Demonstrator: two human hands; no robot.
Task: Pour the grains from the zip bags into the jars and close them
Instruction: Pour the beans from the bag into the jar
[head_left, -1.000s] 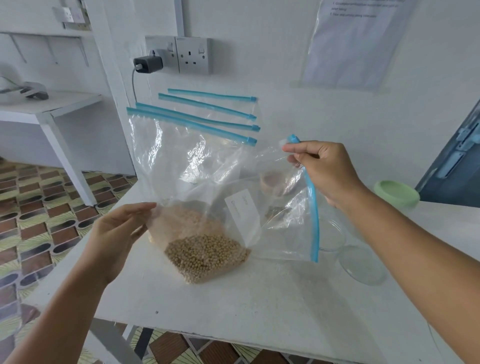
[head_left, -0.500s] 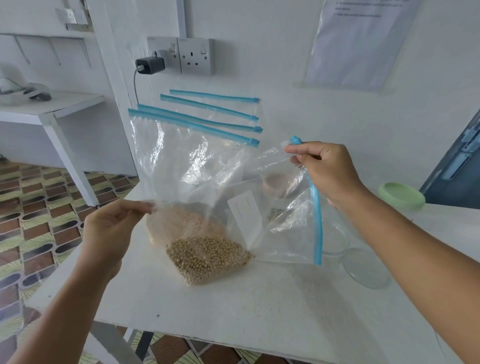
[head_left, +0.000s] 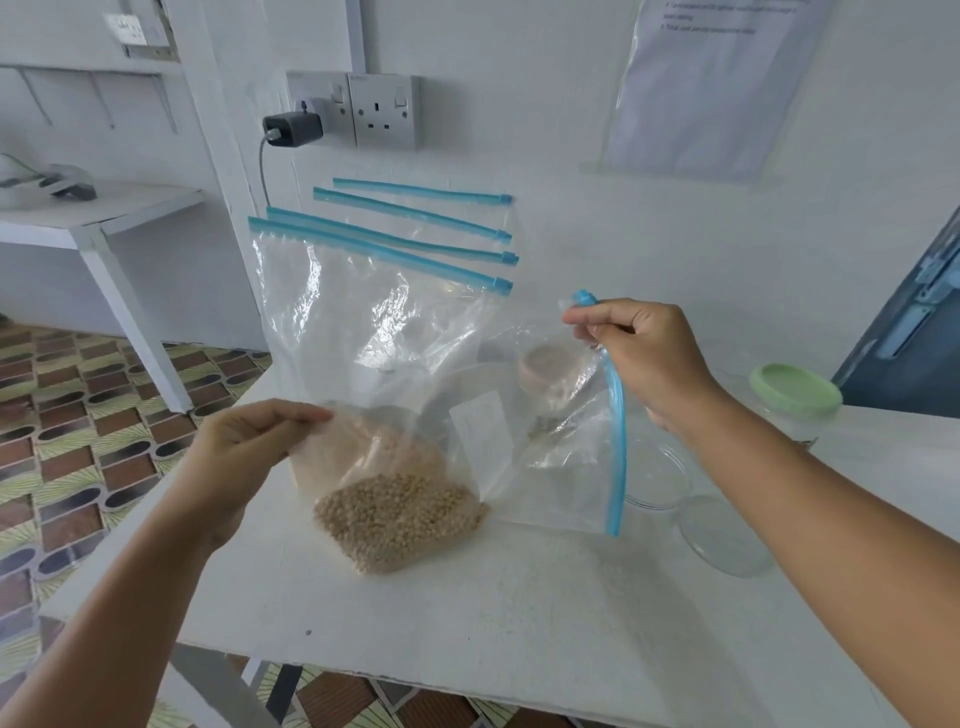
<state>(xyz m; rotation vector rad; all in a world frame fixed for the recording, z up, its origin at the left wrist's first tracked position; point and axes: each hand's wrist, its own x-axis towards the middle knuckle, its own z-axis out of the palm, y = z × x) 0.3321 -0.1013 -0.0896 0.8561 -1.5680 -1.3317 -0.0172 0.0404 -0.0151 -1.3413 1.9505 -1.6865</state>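
A clear zip bag (head_left: 550, 457) with a blue seal, tan grains (head_left: 400, 514) pooled in its lower corner, rests mid-table (head_left: 467, 623) — right hand (head_left: 644, 353) pinches its seal, left hand (head_left: 234, 462) pinches its side. White wall, patterned tile floor (head_left: 78, 426).

— What's in the clear zip bag (head_left: 550, 447)?
— Tan grains (head_left: 397, 519), heaped in its lowest corner, which rests near the middle of the white surface (head_left: 519, 623). The bag's blue zip strip (head_left: 615, 441) hangs downward on the right.
— And the rest?
— More clear zip bags (head_left: 384, 291) with blue strips stand behind it toward the surface's back edge. A clear open jar (head_left: 657, 478) sits right of the bag, a clear lid (head_left: 727, 535) beside it, and a green-lidded jar (head_left: 795, 400) near the back right.
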